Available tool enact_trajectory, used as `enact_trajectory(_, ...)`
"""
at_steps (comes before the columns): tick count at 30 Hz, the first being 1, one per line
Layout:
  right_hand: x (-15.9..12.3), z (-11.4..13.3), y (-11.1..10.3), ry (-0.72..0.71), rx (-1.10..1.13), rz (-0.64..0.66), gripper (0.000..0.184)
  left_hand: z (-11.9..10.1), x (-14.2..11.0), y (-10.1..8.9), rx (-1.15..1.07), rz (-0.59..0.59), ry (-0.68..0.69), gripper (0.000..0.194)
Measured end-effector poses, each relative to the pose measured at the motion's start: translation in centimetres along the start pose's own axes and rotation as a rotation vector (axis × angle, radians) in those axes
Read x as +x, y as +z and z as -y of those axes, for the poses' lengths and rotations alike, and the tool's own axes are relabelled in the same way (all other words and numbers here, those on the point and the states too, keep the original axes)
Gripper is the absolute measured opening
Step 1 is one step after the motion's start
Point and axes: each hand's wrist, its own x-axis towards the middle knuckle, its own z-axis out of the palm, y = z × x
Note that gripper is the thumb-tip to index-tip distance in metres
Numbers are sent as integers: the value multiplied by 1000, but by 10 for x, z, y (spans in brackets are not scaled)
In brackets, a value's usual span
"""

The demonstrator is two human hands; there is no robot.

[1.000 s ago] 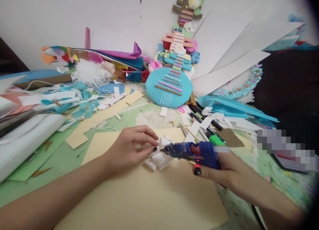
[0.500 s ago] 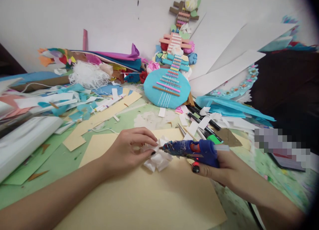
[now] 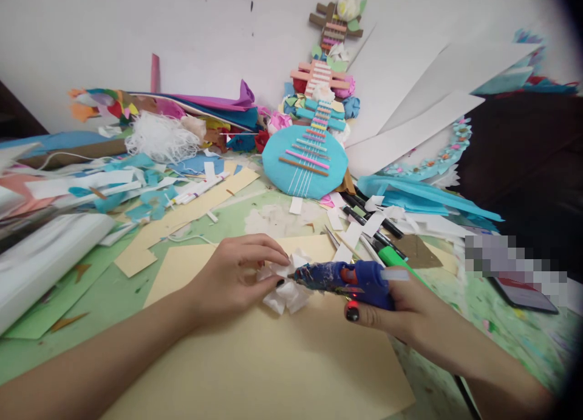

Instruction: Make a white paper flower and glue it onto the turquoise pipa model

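My left hand (image 3: 241, 275) pinches a white paper flower (image 3: 291, 295) between thumb and fingers, over a cream sheet of card (image 3: 255, 365). In my right hand (image 3: 401, 308) is a blue hot glue gun (image 3: 350, 280), its red light glowing and a clear glue stick poking from the back. The gun's nozzle points left, at the middle of the flower by my left fingertips. Whether the tip touches the paper I cannot tell. My right fingers are mostly hidden behind the gun's handle.
A blue paper lute (image 3: 305, 162) leans at the back before more paper instruments. Pens (image 3: 373, 223) and paper strips lie behind the glue gun. Paper scraps and a ball of white string (image 3: 161, 136) fill the left. A phone (image 3: 523, 292) lies at right.
The glue gun has shifted slightly left and down with my right hand, its nozzle closer to the flower's middle. My left hand stays almost still.
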Motion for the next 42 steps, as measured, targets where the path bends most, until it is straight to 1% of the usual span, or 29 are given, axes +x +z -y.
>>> enact_trajectory(3,0,0,0,4,-7,2,34,-2,0,-1,1,10,21,28)
enact_trajectory(7,0,1,-1,9,-26,13,33,-3,-1,-3,5,24,16,35)
enact_trajectory(15,0,-1,-1,11,2,8,32,-2,-2,-1,51,13,-6,36)
enact_trajectory(20,0,0,-1,8,-5,11,31,-1,-2,-1,82,13,6,36)
enact_trajectory(31,-1,0,0,19,-56,7,34,4,-4,1,90,21,39,43)
enact_trajectory(35,0,-1,0,14,-53,11,34,2,-4,1,75,12,27,41)
enact_trajectory(39,0,0,0,-8,-21,4,33,1,-5,0,72,35,21,41)
enact_trajectory(42,0,1,0,6,-10,2,31,1,-5,-1,64,43,31,40)
